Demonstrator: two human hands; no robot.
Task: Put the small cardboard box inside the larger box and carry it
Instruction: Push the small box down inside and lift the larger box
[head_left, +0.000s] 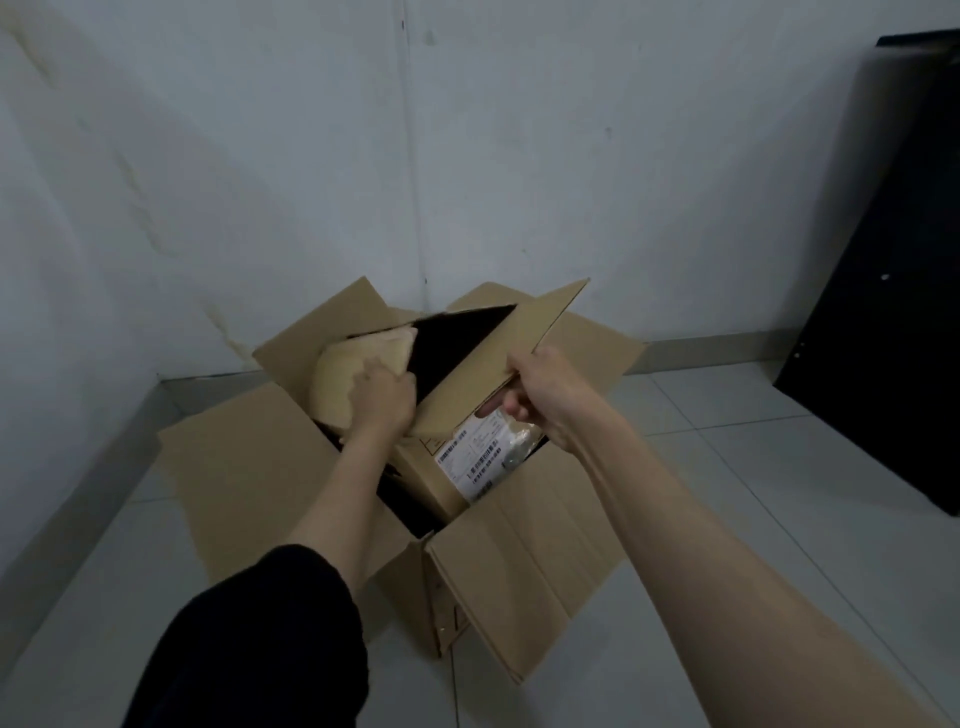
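while your right hand (535, 387) pinches a flap (498, 353) aside, your left hand (382, 397), fingers curled, grips the small box (447, 467) inside the big box (519, 561).

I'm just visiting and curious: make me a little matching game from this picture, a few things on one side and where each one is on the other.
Things:
1. left hand
2. right hand
3. small cardboard box
4. black panel

Places:
A. leaning against the wall at far right
B. inside the larger box, white label up
C. gripping a raised cardboard flap
D. on a beige padded bundle

Pairs: 1-D, 2-C, 3-B, 4-A
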